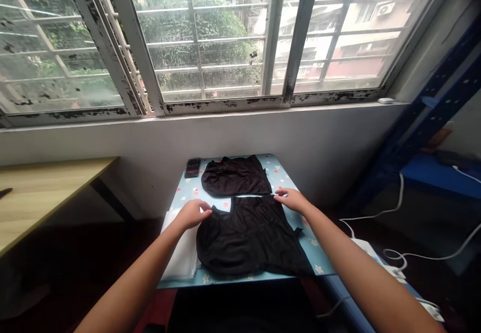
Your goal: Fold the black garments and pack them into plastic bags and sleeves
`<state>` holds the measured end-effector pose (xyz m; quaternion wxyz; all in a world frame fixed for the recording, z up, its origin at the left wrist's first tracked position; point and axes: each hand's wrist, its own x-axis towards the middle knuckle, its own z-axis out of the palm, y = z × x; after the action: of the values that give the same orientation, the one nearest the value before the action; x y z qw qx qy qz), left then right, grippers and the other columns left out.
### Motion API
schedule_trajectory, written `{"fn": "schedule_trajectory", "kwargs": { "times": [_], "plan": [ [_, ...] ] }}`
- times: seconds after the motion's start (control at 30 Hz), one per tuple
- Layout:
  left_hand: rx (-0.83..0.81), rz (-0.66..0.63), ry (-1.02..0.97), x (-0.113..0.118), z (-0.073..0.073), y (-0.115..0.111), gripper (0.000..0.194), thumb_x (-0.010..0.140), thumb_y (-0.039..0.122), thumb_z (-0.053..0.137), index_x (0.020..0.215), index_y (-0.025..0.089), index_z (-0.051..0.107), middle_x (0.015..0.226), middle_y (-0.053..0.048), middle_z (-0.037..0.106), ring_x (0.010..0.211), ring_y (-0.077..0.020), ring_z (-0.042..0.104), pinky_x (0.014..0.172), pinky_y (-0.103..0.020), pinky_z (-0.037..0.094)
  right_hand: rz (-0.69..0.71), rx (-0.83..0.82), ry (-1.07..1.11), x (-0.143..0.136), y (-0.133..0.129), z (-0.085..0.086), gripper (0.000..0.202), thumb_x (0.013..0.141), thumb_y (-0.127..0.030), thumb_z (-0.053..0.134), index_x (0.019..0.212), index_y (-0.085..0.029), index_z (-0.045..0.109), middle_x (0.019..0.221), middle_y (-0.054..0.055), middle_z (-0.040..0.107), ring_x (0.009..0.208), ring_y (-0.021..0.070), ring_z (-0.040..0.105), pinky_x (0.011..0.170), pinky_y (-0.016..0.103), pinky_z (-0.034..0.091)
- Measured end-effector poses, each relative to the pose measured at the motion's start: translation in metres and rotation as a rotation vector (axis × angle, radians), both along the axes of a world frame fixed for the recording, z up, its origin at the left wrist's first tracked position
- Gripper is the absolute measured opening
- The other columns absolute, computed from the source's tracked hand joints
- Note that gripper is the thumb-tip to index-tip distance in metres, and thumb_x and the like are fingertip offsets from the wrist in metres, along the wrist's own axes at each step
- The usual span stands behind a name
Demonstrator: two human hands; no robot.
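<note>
A black cloth piece [251,238] lies spread on the small flowered table [214,279], rounded on its left side and with a small tab at its right edge. My left hand [192,214] pinches its upper left corner between thumb and fingers. At its upper right corner, my right hand [291,199] is closed with thumb and fingertips on the fabric edge. Just beyond lies a second dark cloth piece [236,177] of similar rounded shape, slightly wrinkled. White, partly see-through sheets or bags [178,258] rest under my left wrist.
A small dark box [193,168], blurred, sits at the table's far left corner. To the left stands a wooden-topped table [56,188]. A blue metal rack [413,97] and white cables [401,198] are on the right. The wall and windows [210,47] rise behind.
</note>
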<state>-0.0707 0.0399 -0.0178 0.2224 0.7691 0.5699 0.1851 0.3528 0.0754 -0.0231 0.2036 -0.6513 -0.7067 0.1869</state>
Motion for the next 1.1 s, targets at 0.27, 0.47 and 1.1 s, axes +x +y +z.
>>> {"fn": "schedule_trajectory", "kwargs": {
  "times": [0.27,0.47,1.1],
  "plan": [
    [0.108,-0.084,-0.089,-0.008,0.027,-0.028,0.024,0.091,0.040,0.065,0.098,0.024,0.081,0.095,-0.005,0.073,0.085,-0.0204,0.065,0.082,-0.032,0.053,0.047,0.076,0.181,0.003,-0.037,0.033,0.024,0.085,-0.043,0.062,0.087,-0.021,0.072,0.109,0.009,0.076,0.099,0.0255,0.070,0.088,0.034,0.052],
    [0.121,-0.328,-0.100,-0.029,0.043,-0.095,0.018,0.097,0.036,0.063,0.100,0.029,0.079,0.117,-0.008,0.066,0.109,-0.0226,0.062,0.098,-0.035,0.051,0.316,-0.017,0.258,0.032,-0.144,0.052,0.028,0.090,-0.050,0.063,0.083,-0.023,0.068,0.110,0.008,0.072,0.109,0.0266,0.064,0.101,0.038,0.048],
    [-0.067,0.019,0.163,-0.008,0.030,-0.087,0.015,0.085,0.035,0.060,0.082,0.020,0.063,0.092,-0.005,0.068,0.089,-0.0251,0.064,0.074,-0.032,0.045,-0.117,-0.150,0.109,-0.026,-0.155,-0.002,0.068,0.066,-0.071,0.077,0.114,-0.024,0.065,0.120,0.011,0.071,0.108,0.0325,0.067,0.088,0.039,0.053]
  ]
}}
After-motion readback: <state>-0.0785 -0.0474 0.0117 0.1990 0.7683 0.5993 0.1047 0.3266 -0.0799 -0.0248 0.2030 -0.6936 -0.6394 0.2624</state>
